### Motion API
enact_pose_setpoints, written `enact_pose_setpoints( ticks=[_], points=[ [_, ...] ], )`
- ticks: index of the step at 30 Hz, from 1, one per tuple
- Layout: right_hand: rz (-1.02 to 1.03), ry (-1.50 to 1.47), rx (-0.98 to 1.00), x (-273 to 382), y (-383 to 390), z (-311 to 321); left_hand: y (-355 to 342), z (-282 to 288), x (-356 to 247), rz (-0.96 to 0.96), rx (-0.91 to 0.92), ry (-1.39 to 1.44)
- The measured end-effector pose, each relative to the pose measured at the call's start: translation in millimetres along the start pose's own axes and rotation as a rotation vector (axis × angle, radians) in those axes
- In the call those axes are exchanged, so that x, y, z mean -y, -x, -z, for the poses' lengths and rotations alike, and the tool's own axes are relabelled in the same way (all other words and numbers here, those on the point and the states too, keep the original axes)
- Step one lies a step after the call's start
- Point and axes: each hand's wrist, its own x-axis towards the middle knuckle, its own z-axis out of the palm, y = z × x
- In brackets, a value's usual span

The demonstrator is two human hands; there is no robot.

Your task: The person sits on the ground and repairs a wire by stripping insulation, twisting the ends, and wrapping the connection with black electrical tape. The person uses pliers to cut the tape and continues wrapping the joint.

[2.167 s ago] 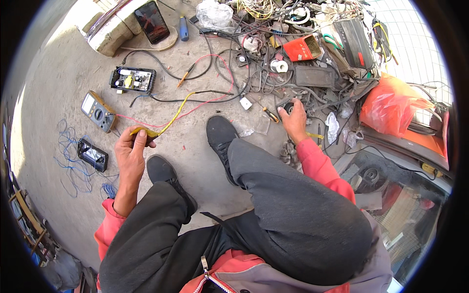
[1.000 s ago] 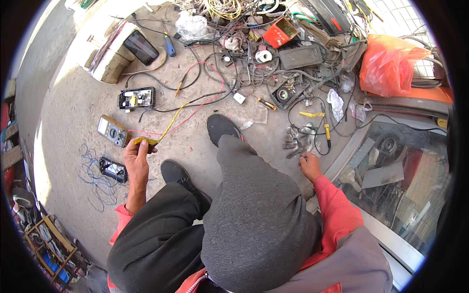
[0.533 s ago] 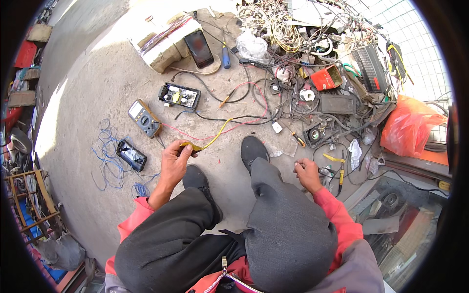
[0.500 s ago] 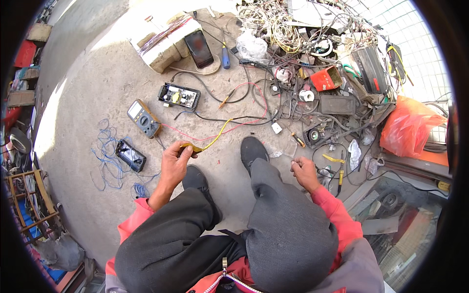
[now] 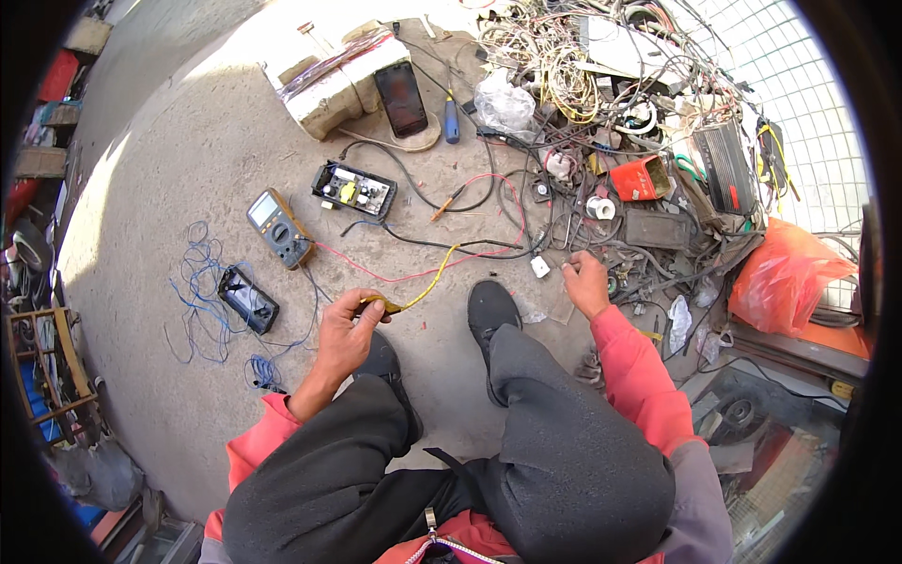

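My left hand point(image 5: 349, 329) is closed around the end of a yellow cord point(image 5: 434, 278), with a dark and yellow piece between thumb and fingers. The cord runs to a black cable point(image 5: 487, 244) on the ground. To the right, my right hand point(image 5: 586, 284) is low over the ground with its fingers curled, beside a small white plug-like block point(image 5: 539, 267); what it holds, if anything, is hidden. A multimeter point(image 5: 279, 227) with a red lead lies beyond my left hand. Near it are an opened black case with a circuit board point(image 5: 353, 191) and a black case shell point(image 5: 248, 301).
A heap of tangled wires point(image 5: 564, 75) and scrap covers the far right. A phone point(image 5: 401, 99) leans on a wrapped block, beside a blue-handled screwdriver point(image 5: 451, 120). An orange bag point(image 5: 789, 277) stands right. Thin blue wire point(image 5: 199, 291) lies loose at left.
My right hand has moved forward, away from my knee, and now covers the spot where a yellow-and-black-handled screwdriver lay. My left hand keeps hold of the yellow cord. The view has shifted slightly.
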Motion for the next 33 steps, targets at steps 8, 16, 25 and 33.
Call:
enact_pose_setpoints(
  ticks=[8, 16, 25, 33],
  points=[
    [-0.133, 0.349, -0.012, -30, -82, -15, -4, 1, -11, -0.003, -0.004, -0.064],
    [-0.239, 0.323, -0.007, -20, -93, -21, -4, 0, -14, 0.017, -0.007, -0.086],
    [-0.174, 0.259, -0.048, -52, -106, -32, -4, 0, -17, -0.011, -0.021, -0.079],
    [-0.331, -0.573, 0.113, -30, -86, -11, -4, 0, -20, -0.052, -0.057, -0.097]
  ],
)
